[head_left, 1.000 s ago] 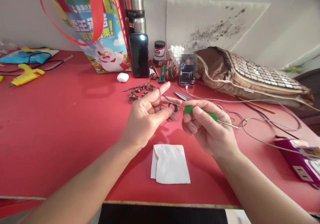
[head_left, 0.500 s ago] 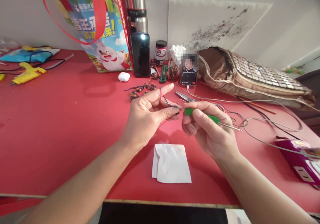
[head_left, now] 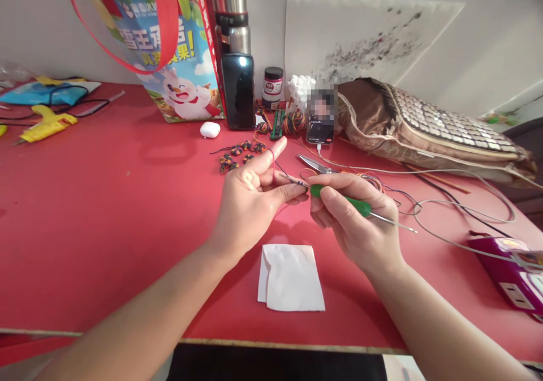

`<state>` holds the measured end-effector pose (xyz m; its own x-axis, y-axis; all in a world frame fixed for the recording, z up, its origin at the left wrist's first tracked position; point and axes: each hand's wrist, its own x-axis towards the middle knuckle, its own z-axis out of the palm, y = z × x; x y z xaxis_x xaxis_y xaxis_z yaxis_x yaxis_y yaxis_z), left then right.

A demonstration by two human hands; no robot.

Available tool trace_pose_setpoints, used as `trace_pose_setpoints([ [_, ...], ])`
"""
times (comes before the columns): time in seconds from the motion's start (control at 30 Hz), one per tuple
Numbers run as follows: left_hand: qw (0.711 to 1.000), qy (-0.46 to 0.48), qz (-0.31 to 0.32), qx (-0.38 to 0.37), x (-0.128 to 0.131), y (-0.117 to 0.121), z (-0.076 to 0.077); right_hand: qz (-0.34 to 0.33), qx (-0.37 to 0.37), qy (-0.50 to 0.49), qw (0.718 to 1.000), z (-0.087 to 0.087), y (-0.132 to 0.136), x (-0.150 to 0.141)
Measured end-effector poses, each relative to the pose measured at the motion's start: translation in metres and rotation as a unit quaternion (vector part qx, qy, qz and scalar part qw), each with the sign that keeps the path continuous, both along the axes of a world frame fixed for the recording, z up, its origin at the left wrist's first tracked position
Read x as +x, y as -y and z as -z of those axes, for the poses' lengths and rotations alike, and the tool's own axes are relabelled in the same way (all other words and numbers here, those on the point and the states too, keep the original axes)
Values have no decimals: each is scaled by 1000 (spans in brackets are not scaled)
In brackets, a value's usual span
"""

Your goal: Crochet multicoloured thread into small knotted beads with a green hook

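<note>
Your right hand grasps the green-handled hook beyond the folded white tissue. Your left hand pinches a small dark yarn piece at the hook's front end, also beyond the tissue; red yarn loops that hand's index finger.

The hook lies in the right fingers, its inner end at the left fingers, over which yarn passes; on the near side of both, a napkin lies on the table; just beyond the left fingers lie yarn bits; just beyond the right, scissors; farther back stand, left to right, bag, flask and jar; far left of the fingers, a glue gun.
</note>
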<state>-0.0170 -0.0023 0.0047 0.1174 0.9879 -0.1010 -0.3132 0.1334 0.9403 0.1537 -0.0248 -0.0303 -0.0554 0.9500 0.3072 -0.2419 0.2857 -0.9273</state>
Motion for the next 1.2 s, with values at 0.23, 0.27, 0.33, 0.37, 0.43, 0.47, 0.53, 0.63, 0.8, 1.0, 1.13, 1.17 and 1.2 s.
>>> trace_pose_setpoints([
  [0.23,998,-44,-26,35,6,0,10,128,85,176,972,7,9,-14],
  [0.27,999,-36,-24,31,6,-1,10,138,98,186,968,9,10,-16],
  [0.33,1000,-13,-9,18,5,-2,8,148,116,192,963,12,13,-18],
  [0.37,1000,-1,-1,13,4,-3,6,146,121,188,964,13,14,-18],
  [0.43,1000,15,11,8,0,-5,2,134,118,171,969,12,15,-18],
  [0.47,1000,19,15,10,-2,-5,1,125,113,160,973,11,15,-18],
  [0.53,999,22,26,14,-7,-7,-2,105,104,127,981,9,14,-16],
  [0.63,998,23,54,11,-13,-10,-2,58,72,53,994,7,9,-13],
  [0.8,997,-2,78,0,-19,-14,-4,3,27,-3,1000,6,2,-4],
  [1.0,996,-38,84,14,-22,-15,-7,27,24,15,999,-2,2,4],
  [1.13,995,-47,81,15,-23,-16,-9,19,19,10,1000,-4,1,7],
  [1.17,995,-50,81,16,-23,-16,-9,15,19,4,1000,-4,1,7],
  [1.2,995,-54,81,18,-24,-16,-9,11,18,-2,1000,-4,0,7],
])
